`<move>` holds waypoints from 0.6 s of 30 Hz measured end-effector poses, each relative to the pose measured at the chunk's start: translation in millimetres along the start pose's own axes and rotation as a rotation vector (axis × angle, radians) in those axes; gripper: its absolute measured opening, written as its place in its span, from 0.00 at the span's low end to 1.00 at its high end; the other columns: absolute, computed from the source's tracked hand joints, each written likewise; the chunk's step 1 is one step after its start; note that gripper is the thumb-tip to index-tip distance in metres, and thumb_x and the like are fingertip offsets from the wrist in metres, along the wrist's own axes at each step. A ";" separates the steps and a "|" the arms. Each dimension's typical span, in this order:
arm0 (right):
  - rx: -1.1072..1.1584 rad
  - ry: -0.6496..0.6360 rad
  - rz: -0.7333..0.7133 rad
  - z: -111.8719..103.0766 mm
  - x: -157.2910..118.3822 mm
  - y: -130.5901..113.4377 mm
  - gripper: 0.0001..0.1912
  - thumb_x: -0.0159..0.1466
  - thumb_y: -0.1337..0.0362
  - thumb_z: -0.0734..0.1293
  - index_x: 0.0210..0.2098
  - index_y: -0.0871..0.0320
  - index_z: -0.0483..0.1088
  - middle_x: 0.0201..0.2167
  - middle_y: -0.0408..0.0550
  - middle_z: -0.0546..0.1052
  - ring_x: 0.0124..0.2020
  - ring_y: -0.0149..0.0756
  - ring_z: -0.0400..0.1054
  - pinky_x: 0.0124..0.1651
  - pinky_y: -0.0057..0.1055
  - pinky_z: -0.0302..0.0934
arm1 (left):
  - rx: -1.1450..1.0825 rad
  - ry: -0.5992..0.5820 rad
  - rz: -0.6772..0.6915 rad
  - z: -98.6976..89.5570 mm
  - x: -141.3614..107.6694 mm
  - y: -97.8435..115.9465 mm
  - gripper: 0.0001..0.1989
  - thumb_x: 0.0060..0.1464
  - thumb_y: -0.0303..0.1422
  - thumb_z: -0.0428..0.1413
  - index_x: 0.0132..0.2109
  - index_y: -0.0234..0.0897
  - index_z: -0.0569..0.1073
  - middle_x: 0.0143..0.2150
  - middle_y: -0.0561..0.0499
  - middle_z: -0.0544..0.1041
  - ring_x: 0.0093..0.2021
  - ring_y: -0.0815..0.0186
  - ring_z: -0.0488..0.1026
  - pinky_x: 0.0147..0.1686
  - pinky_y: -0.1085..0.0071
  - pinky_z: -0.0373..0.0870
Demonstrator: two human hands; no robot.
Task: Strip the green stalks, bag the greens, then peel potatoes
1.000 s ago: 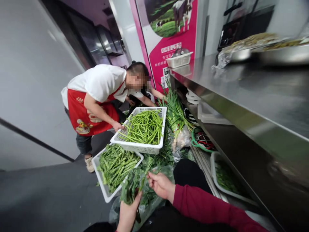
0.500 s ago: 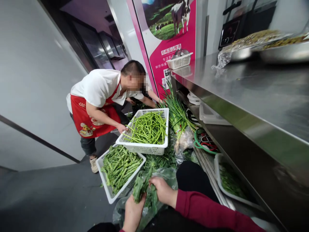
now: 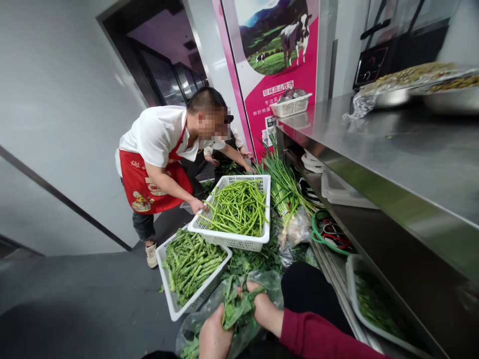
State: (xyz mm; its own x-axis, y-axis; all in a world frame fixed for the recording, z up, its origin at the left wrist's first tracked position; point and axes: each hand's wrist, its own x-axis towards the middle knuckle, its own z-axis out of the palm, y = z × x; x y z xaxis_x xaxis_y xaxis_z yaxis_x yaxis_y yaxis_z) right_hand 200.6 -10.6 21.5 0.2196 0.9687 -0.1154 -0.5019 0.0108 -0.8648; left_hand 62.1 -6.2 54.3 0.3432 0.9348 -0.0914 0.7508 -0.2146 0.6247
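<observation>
Low in the view, my left hand [image 3: 215, 335] is closed around a bunch of leafy greens [image 3: 236, 308]. My right hand [image 3: 264, 305] grips the same bunch from the other side, its fingertips partly covered by leaves. Beneath both hands lies a clear plastic bag [image 3: 200, 319] with more greens in it. Just beyond the left hand, a white basket of thick green stalks [image 3: 192, 267] rests on the floor. Past the bag, a co-worker's hand [image 3: 197, 205] holds the rim of another white basket [image 3: 228, 240], heaped with thin green stems.
A co-worker in a red apron [image 3: 155, 182] bends over the baskets, another person behind. Scallions [image 3: 282, 184] lie beside a steel counter [image 3: 404, 164] on my right. Its lower shelf holds a green-rimmed basket [image 3: 329, 239] and a tub of greens [image 3: 377, 299].
The view has shifted, so the surroundings sit further right. The greens in my hands have turned and spread across my right fingers. The person behind the co-worker shows more.
</observation>
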 end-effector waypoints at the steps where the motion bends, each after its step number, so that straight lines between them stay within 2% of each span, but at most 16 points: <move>1: -0.044 0.000 -0.044 -2.4 -0.2 1.6 0.25 0.60 0.42 0.56 0.20 0.55 0.63 0.16 0.46 0.65 0.22 0.38 0.63 0.27 0.32 0.59 | -0.007 -0.008 0.010 0.3 0.6 0.7 0.12 0.45 0.28 0.54 0.38 0.41 0.77 0.37 0.47 0.81 0.43 0.53 0.76 0.41 0.68 0.66; 5: -0.420 -0.069 -0.374 -14.4 -8.3 0.4 0.21 0.61 0.49 0.60 0.19 0.55 0.64 0.17 0.46 0.65 0.24 0.37 0.62 0.31 0.33 0.59 | -0.233 0.023 -0.047 1.1 6.8 4.3 0.11 0.42 0.37 0.57 0.34 0.37 0.76 0.35 0.46 0.80 0.39 0.54 0.76 0.41 0.68 0.68; 7: -0.622 -0.208 -0.560 -17.2 -15.9 -1.0 0.17 0.60 0.53 0.62 0.19 0.56 0.64 0.20 0.47 0.68 0.26 0.37 0.63 0.33 0.33 0.60 | -0.385 0.046 -0.110 2.0 10.0 5.2 0.13 0.39 0.42 0.58 0.26 0.36 0.73 0.29 0.46 0.78 0.33 0.57 0.74 0.37 0.68 0.69; 9: -0.798 -0.348 -0.728 -17.3 -21.7 -0.7 0.14 0.60 0.59 0.61 0.21 0.57 0.65 0.22 0.48 0.70 0.27 0.36 0.63 0.33 0.31 0.60 | -0.505 0.063 -0.166 3.9 12.0 4.2 0.14 0.36 0.43 0.60 0.21 0.36 0.68 0.23 0.49 0.73 0.26 0.63 0.69 0.30 0.70 0.67; 10: -0.846 -0.367 -0.765 -17.2 -22.6 0.0 0.12 0.60 0.61 0.60 0.22 0.57 0.66 0.22 0.48 0.70 0.26 0.36 0.64 0.32 0.30 0.59 | -0.548 0.072 -0.203 5.0 12.6 3.2 0.16 0.35 0.43 0.60 0.20 0.37 0.66 0.20 0.51 0.70 0.22 0.66 0.66 0.25 0.71 0.65; 12: -0.793 -0.241 -0.680 -18.5 -18.4 2.4 0.09 0.58 0.63 0.60 0.25 0.58 0.68 0.23 0.48 0.72 0.27 0.35 0.65 0.32 0.29 0.60 | -0.595 0.067 -0.282 6.2 13.4 0.5 0.17 0.34 0.45 0.61 0.21 0.37 0.65 0.16 0.55 0.64 0.17 0.70 0.58 0.19 0.72 0.59; 14: -0.663 -0.003 -0.449 -23.0 -7.0 6.2 0.09 0.58 0.63 0.60 0.25 0.59 0.69 0.23 0.48 0.73 0.27 0.36 0.67 0.32 0.29 0.61 | -0.580 0.080 -0.322 5.4 13.9 -1.7 0.19 0.34 0.48 0.60 0.23 0.37 0.66 0.15 0.58 0.60 0.16 0.71 0.55 0.17 0.73 0.55; 16: -0.595 0.170 -0.245 -29.5 6.9 12.5 0.10 0.58 0.64 0.59 0.25 0.59 0.69 0.22 0.49 0.74 0.26 0.37 0.68 0.31 0.30 0.63 | -0.500 0.113 -0.289 3.0 14.2 -2.8 0.19 0.33 0.48 0.60 0.24 0.37 0.68 0.16 0.57 0.62 0.18 0.70 0.59 0.20 0.72 0.59; 18: -0.662 0.212 -0.229 -35.6 17.0 20.7 0.11 0.59 0.65 0.58 0.28 0.59 0.70 0.25 0.51 0.76 0.28 0.39 0.70 0.33 0.31 0.65 | -0.389 0.111 -0.217 1.4 13.8 -3.2 0.18 0.33 0.47 0.61 0.23 0.36 0.69 0.19 0.53 0.68 0.23 0.65 0.66 0.26 0.71 0.65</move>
State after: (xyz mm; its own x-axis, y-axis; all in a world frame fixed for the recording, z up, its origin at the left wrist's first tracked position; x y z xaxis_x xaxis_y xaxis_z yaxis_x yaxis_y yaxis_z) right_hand 223.8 -2.7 -15.8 0.4496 0.8906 0.0692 0.1716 -0.0101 -0.9851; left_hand 65.2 7.0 50.0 0.1226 0.9757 -0.1818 0.5232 0.0921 0.8472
